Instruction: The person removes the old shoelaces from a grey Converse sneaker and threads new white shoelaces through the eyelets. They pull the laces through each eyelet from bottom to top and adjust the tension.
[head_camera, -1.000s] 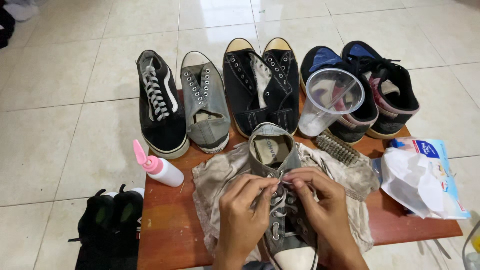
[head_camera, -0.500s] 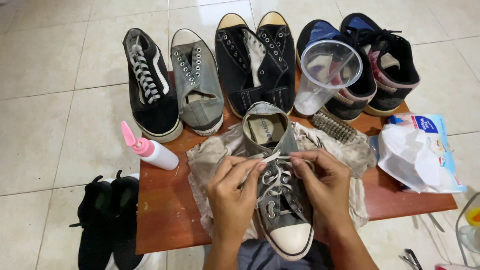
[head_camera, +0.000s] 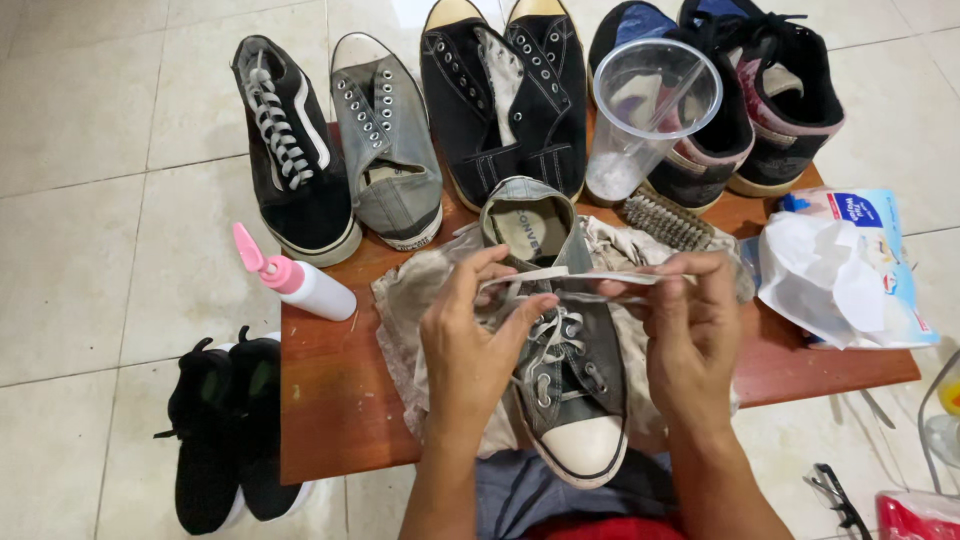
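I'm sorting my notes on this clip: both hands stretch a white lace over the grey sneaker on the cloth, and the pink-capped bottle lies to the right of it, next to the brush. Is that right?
Not quite. The head view shows the bottle lying on the left of the sneaker, away from the brush. The rest holds: left hand and right hand stretch the lace over the sneaker on the cloth.

Home floor: cream floor tiles (head_camera: 90, 230), low wooden table (head_camera: 330, 420), worn shoes (head_camera: 385, 150).
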